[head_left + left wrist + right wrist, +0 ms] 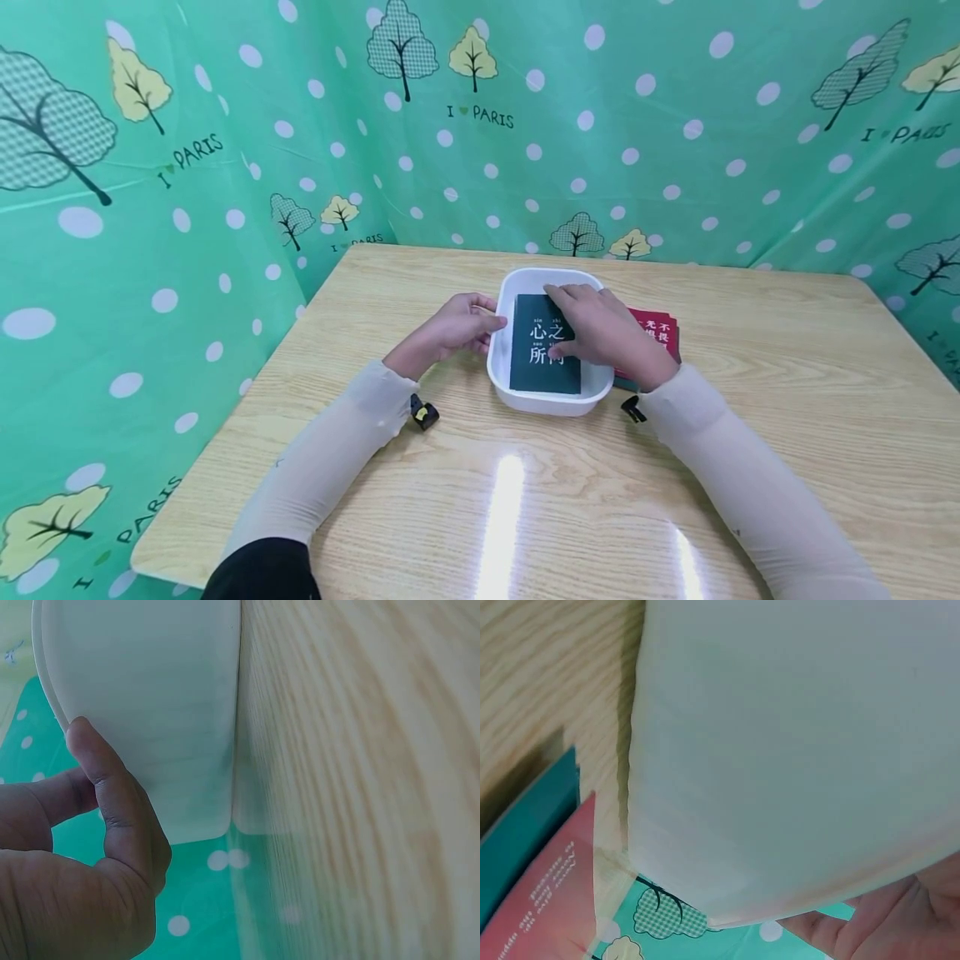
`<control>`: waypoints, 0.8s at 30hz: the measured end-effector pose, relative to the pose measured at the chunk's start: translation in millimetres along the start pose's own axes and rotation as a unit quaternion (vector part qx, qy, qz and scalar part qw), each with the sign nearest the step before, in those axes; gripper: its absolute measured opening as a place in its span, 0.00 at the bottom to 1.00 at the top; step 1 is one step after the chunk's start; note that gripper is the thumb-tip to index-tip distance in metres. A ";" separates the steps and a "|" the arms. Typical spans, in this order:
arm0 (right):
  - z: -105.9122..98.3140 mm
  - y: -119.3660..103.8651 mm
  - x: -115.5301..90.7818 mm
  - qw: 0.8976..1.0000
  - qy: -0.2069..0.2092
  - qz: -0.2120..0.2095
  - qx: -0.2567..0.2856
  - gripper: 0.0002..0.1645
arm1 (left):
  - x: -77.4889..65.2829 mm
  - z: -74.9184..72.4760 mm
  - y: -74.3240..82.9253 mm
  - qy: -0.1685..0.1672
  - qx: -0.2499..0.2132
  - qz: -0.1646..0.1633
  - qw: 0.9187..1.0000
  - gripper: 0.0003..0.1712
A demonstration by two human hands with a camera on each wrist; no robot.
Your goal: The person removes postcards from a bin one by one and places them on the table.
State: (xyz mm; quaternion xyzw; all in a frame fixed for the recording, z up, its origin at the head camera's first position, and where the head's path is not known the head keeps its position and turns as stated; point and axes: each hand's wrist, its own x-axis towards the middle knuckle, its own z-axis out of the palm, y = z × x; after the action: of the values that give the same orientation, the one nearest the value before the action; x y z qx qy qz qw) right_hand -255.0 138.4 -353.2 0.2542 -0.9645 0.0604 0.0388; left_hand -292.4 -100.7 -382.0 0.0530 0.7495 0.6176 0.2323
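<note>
In the head view a white plastic basin (551, 405) stands on the table, with a dark green notebook (545, 382) lying inside it, white Chinese characters on its cover. My left hand (459, 327) holds the basin's left rim, thumb over the edge and other fingers outside. The left wrist view has this hand (112, 847) touching the basin's outer wall (150, 712). Over the basin's right side reaches my right hand (603, 329), its thumb and fingers resting on the notebook's cover and far edge. Anything beneath the notebook is hidden.
Right of the basin lie red notebooks (666, 327), partly behind my right forearm, with a teal one (525, 832) beside them in the right wrist view. The wooden table (787, 375) meets a green patterned curtain (637, 133) at the back and left.
</note>
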 end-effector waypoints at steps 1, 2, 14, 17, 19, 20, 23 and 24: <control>0.0 0.0 -0.1 1.000 0.001 -0.001 -0.004 0.62 | 0.2 0.1 -0.1 0.000 0.000 0.000 1.000 0.19; 0.0 0.1 -0.2 1.000 0.002 -0.002 -0.008 0.62 | 0.1 0.3 0.1 0.000 0.002 0.001 1.000 0.19; -14.1 -4.3 -5.4 0.998 0.047 -0.007 0.050 0.46 | -0.5 0.7 -0.1 0.005 0.002 0.000 1.000 0.19; -19.2 -6.0 -6.8 0.995 0.059 -0.011 0.077 0.36 | 0.0 0.3 -1.0 0.005 0.001 0.000 1.000 0.18; -21.8 -6.3 -7.5 0.993 0.069 -0.016 0.091 0.29 | 0.4 0.1 -1.5 0.006 0.003 0.000 1.000 0.18; -22.8 -6.1 -7.8 0.992 0.074 -0.018 0.098 0.25 | 0.5 0.1 -1.5 0.006 0.004 0.000 1.000 0.18; -25.7 -5.0 -8.9 0.989 0.083 -0.025 0.120 0.17 | 0.5 0.1 -1.4 0.005 0.008 -0.001 1.000 0.19; -26.8 -4.5 -9.3 0.988 0.084 -0.026 0.125 0.16 | 0.3 0.1 -1.0 0.006 0.009 -0.002 1.000 0.19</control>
State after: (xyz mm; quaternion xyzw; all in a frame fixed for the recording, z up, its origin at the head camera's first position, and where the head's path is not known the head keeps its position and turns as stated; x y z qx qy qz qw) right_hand -243.5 142.7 -327.3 0.2761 -0.9358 0.2004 0.0887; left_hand -292.4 -100.8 -383.1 0.0498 0.7562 0.6109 0.2291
